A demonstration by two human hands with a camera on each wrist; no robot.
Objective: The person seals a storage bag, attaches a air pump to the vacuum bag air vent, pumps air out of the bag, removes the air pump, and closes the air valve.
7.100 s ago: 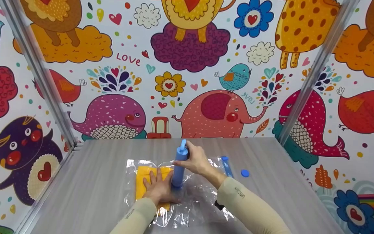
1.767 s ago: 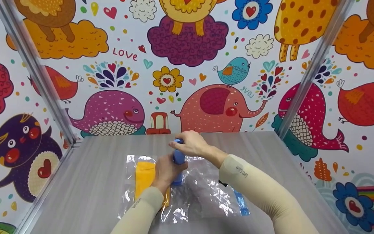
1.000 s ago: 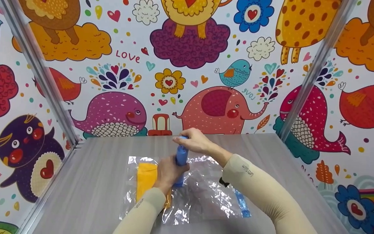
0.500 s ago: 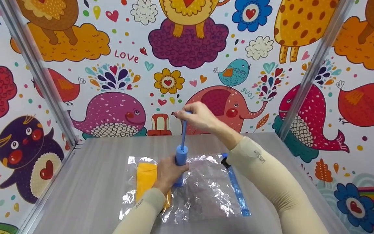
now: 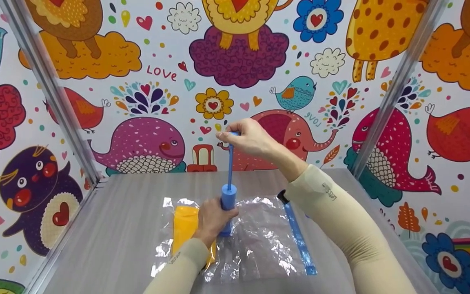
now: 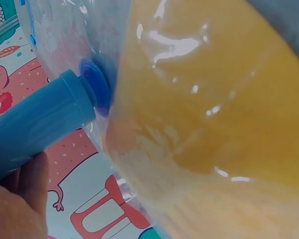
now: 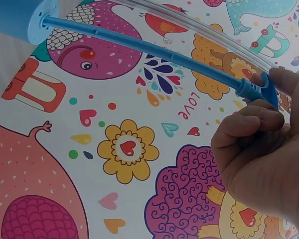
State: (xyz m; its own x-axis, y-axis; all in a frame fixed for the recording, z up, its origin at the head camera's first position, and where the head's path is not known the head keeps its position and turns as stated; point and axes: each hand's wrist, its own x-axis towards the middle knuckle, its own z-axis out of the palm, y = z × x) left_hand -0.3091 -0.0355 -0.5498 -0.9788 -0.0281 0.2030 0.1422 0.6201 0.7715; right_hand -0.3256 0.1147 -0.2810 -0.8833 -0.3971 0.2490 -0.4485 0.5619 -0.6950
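Observation:
A blue hand pump [image 5: 229,197] stands nearly upright on a clear plastic storage bag [image 5: 259,245]. My left hand [image 5: 211,218] grips its barrel, fingers behind and thumb in front. My right hand [image 5: 246,136] holds the pump's handle [image 7: 268,93] high above, with the thin rod [image 7: 139,44] drawn far out of the barrel. In the left wrist view the pump's lower end meets a round blue valve [image 6: 95,88] on the bag. Folded yellow cloth [image 5: 184,226] lies inside the bag's left part, partly hidden by my left arm.
A blue zip strip [image 5: 299,237] runs along the bag's right edge. Beneath lies the grey wood-grain table [image 5: 108,237]. A printed cartoon wall [image 5: 210,53] stands behind it, with metal posts [image 5: 51,94] at the corners.
Over the last second my right hand has pulled the handle up from the barrel. Seven seconds ago my left hand lay flat on the yellow cloth; now it holds the barrel.

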